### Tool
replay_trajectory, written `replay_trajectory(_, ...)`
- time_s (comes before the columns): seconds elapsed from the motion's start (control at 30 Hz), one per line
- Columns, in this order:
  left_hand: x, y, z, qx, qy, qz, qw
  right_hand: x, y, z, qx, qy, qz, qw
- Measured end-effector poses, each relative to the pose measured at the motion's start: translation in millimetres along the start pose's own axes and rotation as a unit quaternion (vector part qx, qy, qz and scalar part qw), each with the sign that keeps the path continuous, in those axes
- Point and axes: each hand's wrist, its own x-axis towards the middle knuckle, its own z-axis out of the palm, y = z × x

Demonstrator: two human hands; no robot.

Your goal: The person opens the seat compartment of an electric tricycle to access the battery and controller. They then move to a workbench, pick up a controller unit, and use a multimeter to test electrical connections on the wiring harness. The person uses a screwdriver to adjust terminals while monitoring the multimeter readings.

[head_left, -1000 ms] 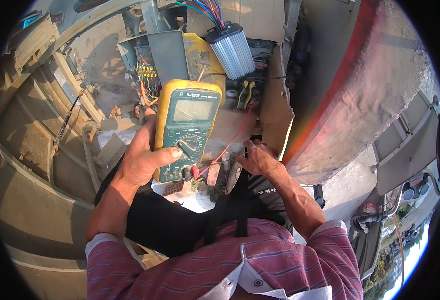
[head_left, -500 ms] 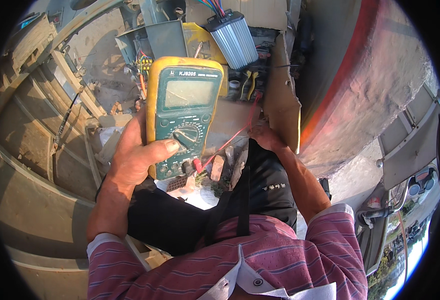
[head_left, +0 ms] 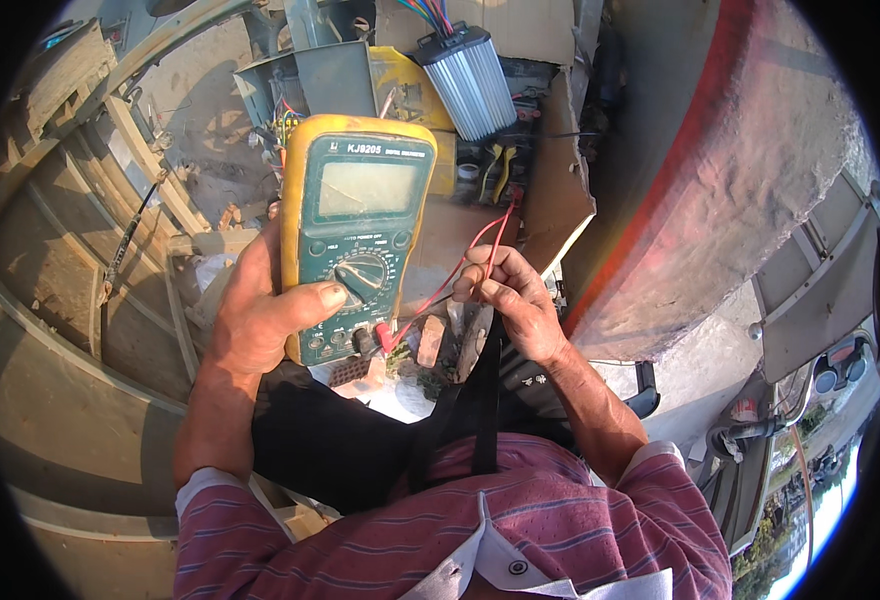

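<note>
My left hand (head_left: 260, 320) is wrapped around a yellow-edged green digital multimeter (head_left: 355, 240), its thumb lying beside the rotary dial. The meter faces up, and no reading can be made out on its pale screen. A red plug and a black plug sit in its lower sockets. From the red plug a red test lead (head_left: 445, 287) runs to my right hand (head_left: 522, 310), whose fingers pinch it. Beyond that hand the lead loops up to a red end (head_left: 516, 195) among dark parts near yellow cables (head_left: 503, 170); its exact contact is unclear.
A silver finned controller box (head_left: 470, 85) with coloured wires lies ahead, beside a grey metal box (head_left: 335, 80) and a cardboard flap (head_left: 563, 190). A brick piece (head_left: 431, 342) lies below the lead. Metal framing (head_left: 80, 370) is at left, a red-edged panel (head_left: 650, 200) at right.
My right hand has come up and toward me from beside the cardboard, lifting the red lead into a loop. The multimeter has shifted slightly left in my left hand.
</note>
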Motion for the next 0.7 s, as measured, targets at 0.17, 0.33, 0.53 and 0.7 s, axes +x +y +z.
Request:
replay_trajectory(0.17, -3.1, 3.9, -3.6, 0.049, -0.012, 0.012, 0.999, -29.1, -31.3, 22.1, -0.106, -0.061, -0.049, 0.991)
replay_trajectory(0.33, -6.4, 0.4, -8.0, 0.083, 0.004, 0.000, 0.997, -22.7, -39.7, 34.2, -0.073, -0.070, -0.102, 0.990)
replay_trajectory(0.53, -7.8, -2.3, -20.4, 0.124, -0.022, -0.002, 0.992, -6.1, -48.2, 9.0, 0.278, 0.039, -0.047, 0.959)
replay_trajectory(0.7, -11.6, 5.7, -22.1, 0.206, -0.115, 0.080, 0.968, 36.7, -49.2, 15.1, 0.289, 0.185, -0.154, 0.927)
